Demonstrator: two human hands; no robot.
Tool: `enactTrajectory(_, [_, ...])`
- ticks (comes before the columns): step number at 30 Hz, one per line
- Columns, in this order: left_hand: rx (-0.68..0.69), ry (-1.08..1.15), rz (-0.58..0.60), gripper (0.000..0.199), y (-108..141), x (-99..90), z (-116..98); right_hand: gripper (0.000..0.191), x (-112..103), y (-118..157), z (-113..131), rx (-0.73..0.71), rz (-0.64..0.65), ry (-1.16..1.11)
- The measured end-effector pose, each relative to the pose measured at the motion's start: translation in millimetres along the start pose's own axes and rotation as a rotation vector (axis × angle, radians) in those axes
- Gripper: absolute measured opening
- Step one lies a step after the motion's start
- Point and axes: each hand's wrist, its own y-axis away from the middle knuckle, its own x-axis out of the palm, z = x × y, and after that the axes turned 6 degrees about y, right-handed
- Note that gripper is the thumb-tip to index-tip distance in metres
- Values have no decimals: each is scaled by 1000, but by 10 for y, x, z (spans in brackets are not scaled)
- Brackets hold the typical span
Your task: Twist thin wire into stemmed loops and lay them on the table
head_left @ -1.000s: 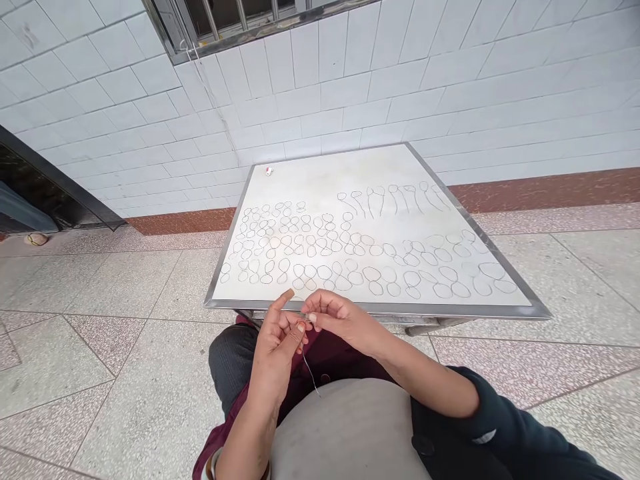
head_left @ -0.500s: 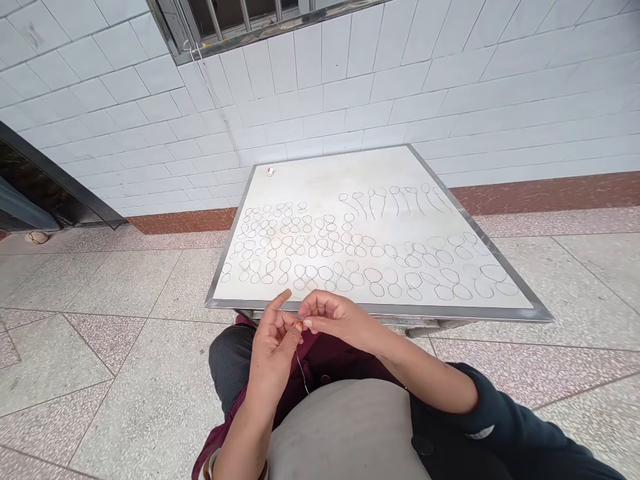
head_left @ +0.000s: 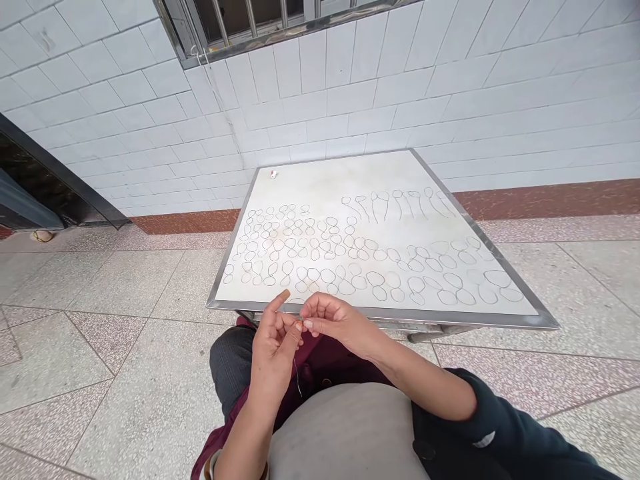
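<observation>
My left hand [head_left: 275, 340] and my right hand [head_left: 335, 320] meet just in front of the table's near edge, thumb and fingertips pinched together on both. A thin wire [head_left: 297, 377] hangs below the left thumb over my lap. What lies right between the fingertips is too small to make out, apart from a bit of orange at the left thumb tip. The left index finger sticks up, away from the pinch. Beyond the hands, rows of thin dark loops [head_left: 375, 279], many paired like figure eights, cover much of the white tabletop [head_left: 320, 180].
Loops with long tails [head_left: 400, 203] lie at the back right of the table. A small white and red item [head_left: 273, 175] sits in its far left corner. A metal edging [head_left: 500, 320] frames the top. Behind stand a tiled wall [head_left: 310, 113] and a barred window [head_left: 250, 23].
The wire's hanging part has shifted slightly left and looks a little shorter. Both hands keep the same pinch. The whole view has shifted slightly.
</observation>
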Motion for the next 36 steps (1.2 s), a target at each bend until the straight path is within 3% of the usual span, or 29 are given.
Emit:
enactTrajectory(5, [-4, -6, -15, 51, -2, 6, -4, 21, 8, 6, 25, -5, 29, 43])
enactTrajectory(11, [96, -133, 7, 59, 42, 38, 50, 18, 97, -4, -7, -49, -183, 55])
enactTrajectory(16, [209, -346, -51, 65, 60, 65, 91, 16, 160, -8, -70, -103, -292, 28])
enactTrajectory(19, [332, -438, -69, 64, 43, 57, 148, 16, 157, -9, -75, -91, -291, -5])
enactTrajectory(27, [606, -711, 17, 55, 42, -4, 344, 16, 43, -21, -6, 16, -191, -33])
enactTrajectory(32, [774, -870, 21, 70, 54, 47, 449, 16, 10, -32, 16, 34, -196, -17])
enactTrajectory(36, [832, -967, 4, 80, 48, 74, 505, 16, 11, -49, 26, 14, -212, -24])
